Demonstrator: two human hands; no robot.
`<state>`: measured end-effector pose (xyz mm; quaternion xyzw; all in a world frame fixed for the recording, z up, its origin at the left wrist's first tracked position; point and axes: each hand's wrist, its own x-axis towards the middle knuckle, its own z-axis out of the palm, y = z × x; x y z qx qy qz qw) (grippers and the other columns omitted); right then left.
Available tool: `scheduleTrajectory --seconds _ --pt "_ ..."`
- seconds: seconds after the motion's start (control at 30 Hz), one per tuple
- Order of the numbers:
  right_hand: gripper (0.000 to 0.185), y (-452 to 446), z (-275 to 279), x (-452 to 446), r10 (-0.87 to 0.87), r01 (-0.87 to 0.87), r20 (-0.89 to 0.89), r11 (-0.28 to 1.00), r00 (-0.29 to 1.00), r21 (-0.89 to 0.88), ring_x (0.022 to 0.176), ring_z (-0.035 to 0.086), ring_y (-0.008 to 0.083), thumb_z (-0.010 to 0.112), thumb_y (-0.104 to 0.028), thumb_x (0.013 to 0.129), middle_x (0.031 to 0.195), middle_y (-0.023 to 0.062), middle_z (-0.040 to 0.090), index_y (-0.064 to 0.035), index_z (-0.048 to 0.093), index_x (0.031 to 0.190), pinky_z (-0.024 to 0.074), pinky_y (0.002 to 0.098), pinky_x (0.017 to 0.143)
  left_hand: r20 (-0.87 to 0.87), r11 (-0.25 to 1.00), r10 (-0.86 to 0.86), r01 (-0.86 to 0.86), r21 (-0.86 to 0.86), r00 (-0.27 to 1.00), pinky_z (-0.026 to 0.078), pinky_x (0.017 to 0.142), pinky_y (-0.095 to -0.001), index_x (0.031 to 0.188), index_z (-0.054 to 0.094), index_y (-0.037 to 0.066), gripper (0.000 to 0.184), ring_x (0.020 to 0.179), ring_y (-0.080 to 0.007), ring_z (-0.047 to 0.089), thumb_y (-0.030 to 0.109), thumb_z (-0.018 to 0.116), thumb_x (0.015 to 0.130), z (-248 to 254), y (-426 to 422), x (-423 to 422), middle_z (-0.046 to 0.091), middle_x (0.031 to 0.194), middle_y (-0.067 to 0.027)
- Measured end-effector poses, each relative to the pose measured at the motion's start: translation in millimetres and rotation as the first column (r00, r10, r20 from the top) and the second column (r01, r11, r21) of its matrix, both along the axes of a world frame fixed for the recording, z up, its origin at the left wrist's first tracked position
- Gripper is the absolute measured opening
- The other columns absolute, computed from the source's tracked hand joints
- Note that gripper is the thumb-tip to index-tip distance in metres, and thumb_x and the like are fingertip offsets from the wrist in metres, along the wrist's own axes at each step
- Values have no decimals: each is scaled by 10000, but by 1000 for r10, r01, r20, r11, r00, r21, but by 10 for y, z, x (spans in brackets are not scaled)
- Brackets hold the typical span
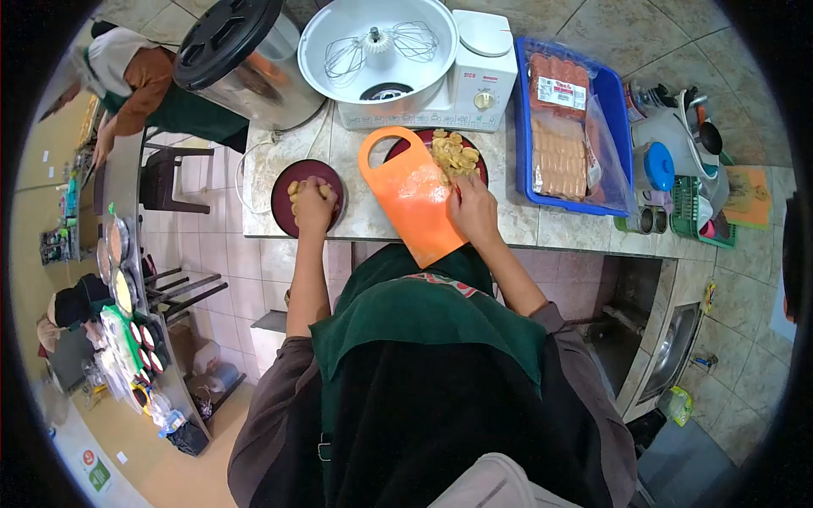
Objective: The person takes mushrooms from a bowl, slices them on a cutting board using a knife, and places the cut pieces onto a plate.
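My left hand (313, 203) is closed over several rounded yellowish-brown pieces (294, 193) on a dark red plate (282, 218). An orange cutting board (415, 203) with a handle hole slants across the counter's front edge, its lower corner against my apron. My right hand (474, 210) is at the board's right edge, fingers bent and pressed together; what they grip is hidden. Just beyond those fingers lies a heap of yellowish-brown slices (453, 154) on a second dark red plate (396, 150), partly covered by the board.
Behind the plates stands a white stand mixer (474, 80) with whisks in its bowl (318, 42). A steel container (262, 85) with a black lid is left of it. To the right, a blue tray (523, 148) holds packed sausages (559, 157). Another person (140, 76) works at the far left.
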<state>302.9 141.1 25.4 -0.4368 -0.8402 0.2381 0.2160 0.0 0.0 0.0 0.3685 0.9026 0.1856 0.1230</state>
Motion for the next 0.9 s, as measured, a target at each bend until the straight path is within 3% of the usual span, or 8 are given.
scheduleTrajectory --seconds 0.17,0.27,0.4,0.5,0.6,0.7,0.8,0.9 --pt "162 -9 110 71 -85 85 -21 996 996 -19 859 663 404 628 -32 836 988 197 615 -34 631 998 549 496 721 -19 883 56 -41 468 998 558 791 -370 1100 674 47 294 876 -273 672 88 764 823 192 -35 166 668 1026 -148" --pt "163 -165 147 104 -62 61 -92 998 994 -21 833 662 409 637 -38 832 984 195 619 -37 640 995 548 500 700 148 839 -53 -36 543 988 546 737 -300 1113 667 30 289 842 -204 661 56 760 841 227 78 461 668 1002 -116" --pt "218 -210 73 117 2 -5 -37 998 999 -64 894 664 418 679 -64 843 1011 192 645 -49 635 1056 546 489 746 215 787 -330 143 600 919 556 755 -361 1114 649 24 293 852 -267 674 34 735 835 240 475 1057 647 1046 -149" --pt "207 -194 27 82 6 -7 -40 1000 999 -23 845 661 402 655 -52 824 960 186 617 -48 647 1031 549 495 718 164 739 -445 258 622 881 558 717 -326 1161 642 37 386 846 -227 683 51 796 807 -94 609 1285 674 1029 -124" --pt "227 -130 15 63 3 -2 28 998 1000 -55 901 659 420 683 -82 841 1022 187 639 -56 627 1059 548 490 753 -95 750 -464 448 486 881 558 721 -350 1193 619 28 453 850 -264 690 52 812 784 -110 652 1350 665 1062 -140" --pt "232 -153 56 92 -2 3 16 997 1000 -79 903 658 416 680 -78 837 1031 182 634 -62 630 1064 549 489 756 -44 721 -537 485 495 842 547 701 -337 1221 600 31 469 810 -234 684 60 812 803 -10 618 1375 659 1085 -130" --pt "233 -237 29 155 -7 8 4 997 1000 -76 896 658 416 672 -76 837 1036 179 629 -59 630 1066 549 489 755 291 797 -503 306 521 814 544 695 -314 1194 618 21 410 796 -190 680 76 806 834 45 556 1422 669 1061 -119" --pt "230 -310 17 168 12 -13 -35 999 999 -37 870 661 390 658 -66 820 963 169 603 -53 635 1048 554 495 722 341 793 -495 255 554 799 551 660 -313 1102 670 16 305 712 -219 670 109 804 844 -66 570 1409 663 997 -135"
